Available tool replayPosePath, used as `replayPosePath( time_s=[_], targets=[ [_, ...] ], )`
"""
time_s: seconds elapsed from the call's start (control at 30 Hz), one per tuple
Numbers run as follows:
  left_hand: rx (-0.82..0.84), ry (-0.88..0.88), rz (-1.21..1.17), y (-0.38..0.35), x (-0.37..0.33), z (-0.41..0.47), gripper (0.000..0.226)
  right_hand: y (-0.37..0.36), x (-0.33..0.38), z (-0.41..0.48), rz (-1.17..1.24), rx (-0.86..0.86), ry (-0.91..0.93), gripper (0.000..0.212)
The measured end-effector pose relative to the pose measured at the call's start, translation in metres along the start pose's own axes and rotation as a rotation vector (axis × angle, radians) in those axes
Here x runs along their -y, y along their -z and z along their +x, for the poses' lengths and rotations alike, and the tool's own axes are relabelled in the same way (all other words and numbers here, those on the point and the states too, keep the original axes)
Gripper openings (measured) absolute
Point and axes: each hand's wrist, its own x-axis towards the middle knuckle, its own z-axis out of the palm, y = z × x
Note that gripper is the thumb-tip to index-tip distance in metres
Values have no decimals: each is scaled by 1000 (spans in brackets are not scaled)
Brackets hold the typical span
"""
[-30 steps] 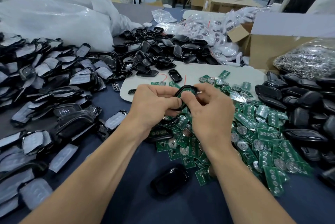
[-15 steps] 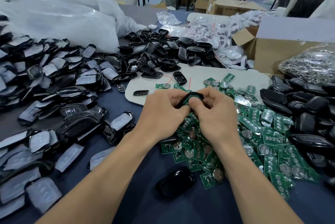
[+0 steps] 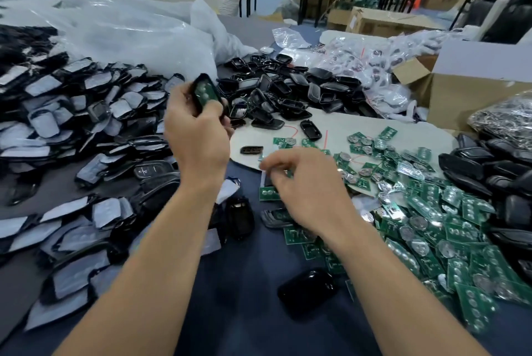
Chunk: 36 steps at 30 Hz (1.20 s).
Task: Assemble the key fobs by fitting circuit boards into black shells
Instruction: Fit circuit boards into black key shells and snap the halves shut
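My left hand [image 3: 195,136] grips a black shell with a green circuit board seated in it [image 3: 205,94], raised above the left side of the table. My right hand [image 3: 305,191] hovers low over the near edge of the green circuit board pile [image 3: 426,211], fingers curled downward; it is blurred and I cannot tell whether it holds anything. Empty black shells [image 3: 288,90] are heaped behind the hands. One glossy black shell [image 3: 306,289] lies alone near the front edge.
Sleeved fobs [image 3: 72,125] cover the table's left. More black shells [image 3: 495,182] lie at far right. A cardboard box [image 3: 466,96], bagged parts [image 3: 374,67], clear plastic sheeting [image 3: 123,36] and a pale board [image 3: 359,125] stand behind.
Both hands held the shell together over the boards. Now my left hand has carried it up and leftward alone, while my right hand has let go and dropped toward the board pile.
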Motion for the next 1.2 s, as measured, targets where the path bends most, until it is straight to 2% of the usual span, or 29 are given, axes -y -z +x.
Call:
replayPosePath(
  time_s=[0.1,0.17,0.27,0.37,0.47,0.57,0.67,0.73,0.8,0.9,0.97,1.2],
  targets=[
    [-230,-8,-137,24,-9,27,27,-22,26,16,-135,211,88,31],
    [-309,-14,-172,34,-11,35,29,-35,35,27,-271,346,124,33],
    [-272,-47,-141,30,-7,30,31,-47,42,37,-433,465,149,30],
    [-184,-50,-77,22,-1,19,29,-45,43,40,-431,460,126,25],
    [-152,-4,-29,20,4,17,26,-32,35,36,-279,363,71,9],
    [-84,46,21,13,7,9,21,-8,16,20,113,186,-99,20],
    [84,40,98,-1,7,-12,21,16,-6,-4,510,-71,-281,27],
    [213,28,157,-12,10,-28,19,25,-17,-16,648,-200,-330,34],
    [333,31,223,-21,14,-43,23,28,-26,-24,711,-283,-341,31],
    [533,145,261,-30,22,-60,44,29,-37,-27,793,-344,-352,19],
    [625,237,200,-34,25,-65,43,28,-41,-26,788,-336,-342,16],
    [700,313,144,-42,28,-70,28,29,-47,-23,667,-307,-278,29]
  ],
)
